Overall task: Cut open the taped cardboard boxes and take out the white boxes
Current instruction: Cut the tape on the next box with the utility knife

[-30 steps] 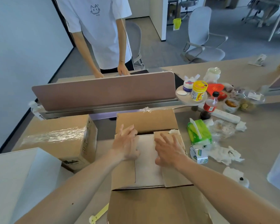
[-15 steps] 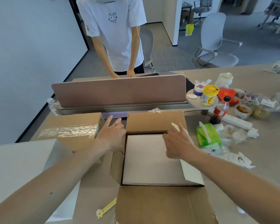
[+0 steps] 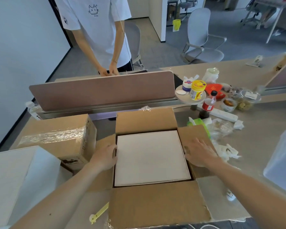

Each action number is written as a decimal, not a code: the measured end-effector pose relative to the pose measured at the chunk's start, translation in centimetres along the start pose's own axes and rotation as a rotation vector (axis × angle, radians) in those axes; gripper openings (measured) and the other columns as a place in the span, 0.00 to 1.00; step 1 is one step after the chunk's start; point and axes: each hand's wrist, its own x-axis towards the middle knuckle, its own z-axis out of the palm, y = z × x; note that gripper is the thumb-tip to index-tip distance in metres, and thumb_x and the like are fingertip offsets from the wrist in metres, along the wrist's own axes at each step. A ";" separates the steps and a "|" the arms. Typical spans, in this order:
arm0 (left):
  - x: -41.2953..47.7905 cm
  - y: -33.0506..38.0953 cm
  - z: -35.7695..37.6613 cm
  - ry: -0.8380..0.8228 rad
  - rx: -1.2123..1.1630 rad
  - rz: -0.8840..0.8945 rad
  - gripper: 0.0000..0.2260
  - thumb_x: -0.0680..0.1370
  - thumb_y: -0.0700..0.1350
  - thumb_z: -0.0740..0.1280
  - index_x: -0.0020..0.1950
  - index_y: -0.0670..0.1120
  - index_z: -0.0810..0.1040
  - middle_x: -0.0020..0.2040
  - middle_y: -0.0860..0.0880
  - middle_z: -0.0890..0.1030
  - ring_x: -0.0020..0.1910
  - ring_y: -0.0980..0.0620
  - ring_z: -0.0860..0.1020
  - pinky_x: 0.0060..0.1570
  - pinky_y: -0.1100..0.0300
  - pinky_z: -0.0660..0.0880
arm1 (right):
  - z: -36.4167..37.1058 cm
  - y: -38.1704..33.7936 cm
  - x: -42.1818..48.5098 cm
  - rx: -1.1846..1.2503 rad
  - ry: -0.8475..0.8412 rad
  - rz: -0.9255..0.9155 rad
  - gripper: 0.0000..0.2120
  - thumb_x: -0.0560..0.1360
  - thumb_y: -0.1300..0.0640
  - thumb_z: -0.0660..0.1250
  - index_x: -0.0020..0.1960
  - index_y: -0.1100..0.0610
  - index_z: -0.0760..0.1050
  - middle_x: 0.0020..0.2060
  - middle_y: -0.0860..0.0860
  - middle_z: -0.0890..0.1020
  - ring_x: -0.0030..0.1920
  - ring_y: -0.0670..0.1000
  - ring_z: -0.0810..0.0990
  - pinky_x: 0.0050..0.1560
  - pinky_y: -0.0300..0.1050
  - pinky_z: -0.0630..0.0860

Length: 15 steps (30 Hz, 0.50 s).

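Broadly, the bench [image 3: 262, 138] carried an open cardboard box [image 3: 155, 204] with its flaps spread, and the white box [image 3: 150, 157] lay flat inside, filling the opening. A taped cardboard box [image 3: 56, 138] stood just to its left. The hands were apart. The right hand [image 3: 198, 152] lay flat on the right flap. The left hand [image 3: 106, 156] curled at the white box's left edge with its fingertips hidden, so its grip could not be told. A yellow cutter [image 3: 99, 213] lay beside the near flap.

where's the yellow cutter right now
In the head view, the yellow cutter lies on the desk near the bottom edge, just left of the open cardboard box's near flap.
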 end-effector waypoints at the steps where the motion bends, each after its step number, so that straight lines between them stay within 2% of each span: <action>1: -0.2 0.2 0.4 0.003 -0.056 -0.015 0.20 0.80 0.47 0.63 0.72 0.50 0.70 0.72 0.50 0.71 0.68 0.47 0.72 0.65 0.53 0.71 | 1.0 -0.2 -0.1 0.095 -0.030 0.012 0.19 0.76 0.49 0.58 0.67 0.46 0.68 0.60 0.53 0.72 0.63 0.59 0.71 0.61 0.52 0.68; 4: -0.9 0.5 1.1 0.046 -0.168 -0.050 0.21 0.81 0.44 0.62 0.74 0.47 0.68 0.74 0.47 0.69 0.71 0.48 0.69 0.68 0.53 0.68 | 3.0 -0.3 -0.4 0.312 -0.024 0.042 0.23 0.77 0.57 0.58 0.71 0.46 0.64 0.63 0.54 0.70 0.63 0.60 0.71 0.56 0.49 0.67; 9: -1.4 1.1 1.8 0.115 -0.211 -0.115 0.20 0.80 0.45 0.63 0.73 0.46 0.70 0.70 0.47 0.70 0.68 0.48 0.71 0.65 0.54 0.69 | 3.0 -0.5 -0.9 0.409 0.024 0.036 0.22 0.75 0.62 0.57 0.67 0.47 0.68 0.59 0.52 0.73 0.62 0.57 0.72 0.50 0.46 0.65; 13: -1.6 3.1 2.4 0.102 -0.297 -0.171 0.22 0.80 0.47 0.63 0.74 0.44 0.68 0.72 0.46 0.71 0.70 0.45 0.69 0.67 0.53 0.66 | 3.1 -2.1 -2.3 0.409 0.170 0.065 0.21 0.76 0.61 0.60 0.68 0.52 0.71 0.59 0.53 0.73 0.60 0.56 0.73 0.52 0.44 0.67; 15: -1.8 3.8 2.5 0.067 -0.268 -0.206 0.25 0.81 0.50 0.63 0.76 0.44 0.64 0.74 0.47 0.69 0.73 0.46 0.67 0.68 0.53 0.65 | 3.3 -3.1 -3.0 0.426 0.161 0.073 0.20 0.76 0.59 0.61 0.68 0.54 0.71 0.60 0.54 0.75 0.60 0.55 0.74 0.54 0.44 0.67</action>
